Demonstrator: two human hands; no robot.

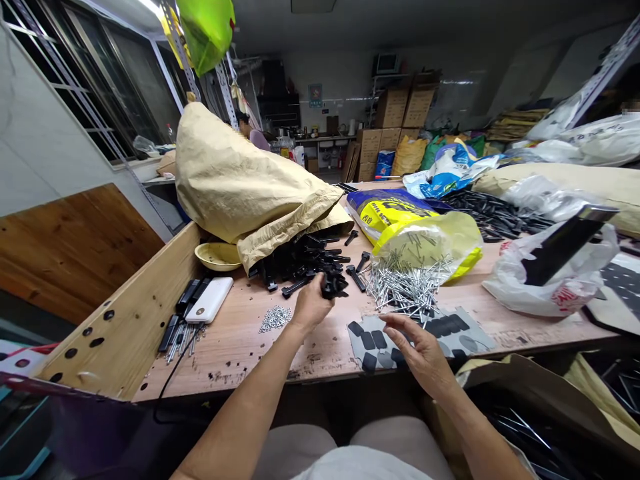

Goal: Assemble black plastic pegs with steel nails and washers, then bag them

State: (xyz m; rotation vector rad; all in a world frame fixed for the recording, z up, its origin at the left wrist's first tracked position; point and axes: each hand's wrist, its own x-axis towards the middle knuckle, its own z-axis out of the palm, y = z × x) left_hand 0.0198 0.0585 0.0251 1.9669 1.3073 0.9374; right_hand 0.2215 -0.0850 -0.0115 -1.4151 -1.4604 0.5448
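Note:
My left hand (313,304) is closed around a bunch of black plastic parts (334,285), in front of a larger heap of such parts (300,257). That heap spills from the mouth of a tan sack (250,180). Nothing shows in my right hand (419,347), whose fingers are apart over a grey sheet with dark pads (373,339). Just beyond it lies a pile of long metal screws (405,283), spilling out of a yellow and blue bag (390,213). Small metal nuts (275,319) form a little heap left of my left wrist.
On the left, a white power bank (210,300) with a cable lies beside black pieces and metal rods, near a wooden side board (120,320). A yellow bowl (218,255) sits by the sack. To the right stands a white plastic bag (555,283); below it is an open sack (540,400).

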